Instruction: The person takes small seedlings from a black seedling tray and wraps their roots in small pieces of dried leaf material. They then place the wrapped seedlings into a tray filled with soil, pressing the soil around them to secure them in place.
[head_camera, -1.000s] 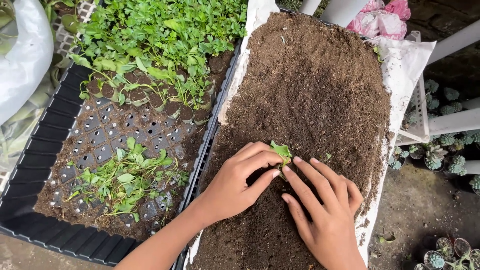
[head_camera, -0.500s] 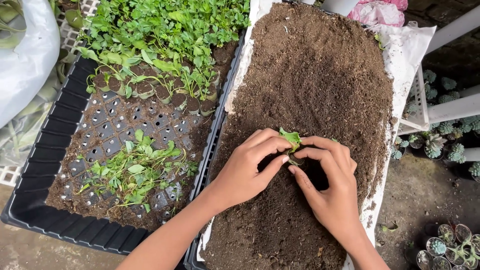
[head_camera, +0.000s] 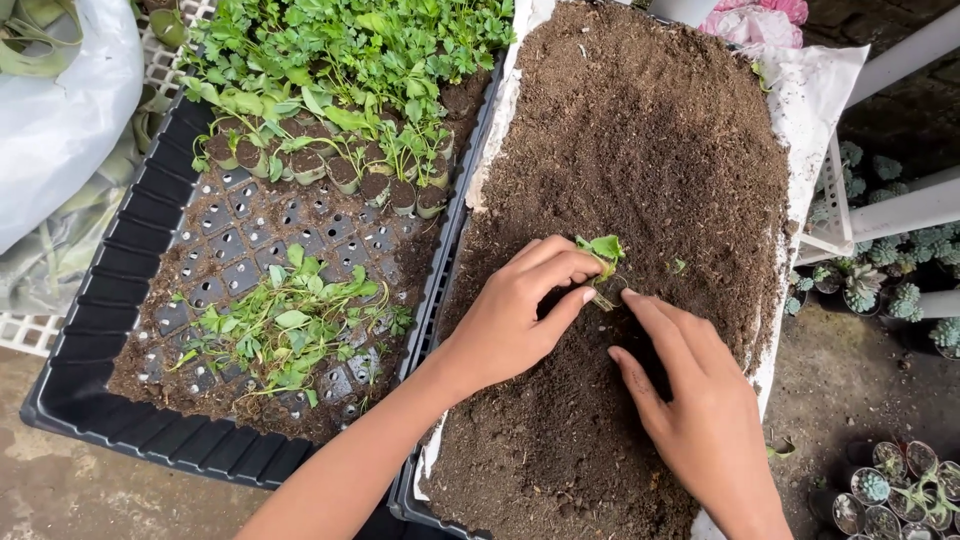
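White sack (head_camera: 60, 110): slumped at the far left edge, beside the seedling tray, kept off the work surface.

Black seedling tray (head_camera: 120, 260): laid flat alongside the soil bed, within easy reach. Its far cells are filled with upright rooted plants (head_camera: 340, 60); the near cells are shown empty, with scattered soil.

Loose pulled seedlings (head_camera: 285, 335): heaped flat on the emptied cells, apparently as a ready stock close to the left arm.

Soil bed (head_camera: 640, 130): dark potting mix spread over a white liner (head_camera: 810, 100) inside a second tray, the liner turned up at the edges so that the soil is contained.

Left hand (head_camera: 515, 315): curled, thumb and fingertips closed on the stem of a single small seedling (head_camera: 603, 250), which is held upright with its leaves clear above the fingers and its base at the soil surface, near the middle of the bed.

Right hand (head_camera: 690, 400): open and holding nothing, fingers extended flat on the soil just beside the seedling's base, seemingly so that soil is pressed or drawn towards the stem.

Small potted succulents (head_camera: 890, 270): stood on the ground and rack at the right, well apart from the bed.
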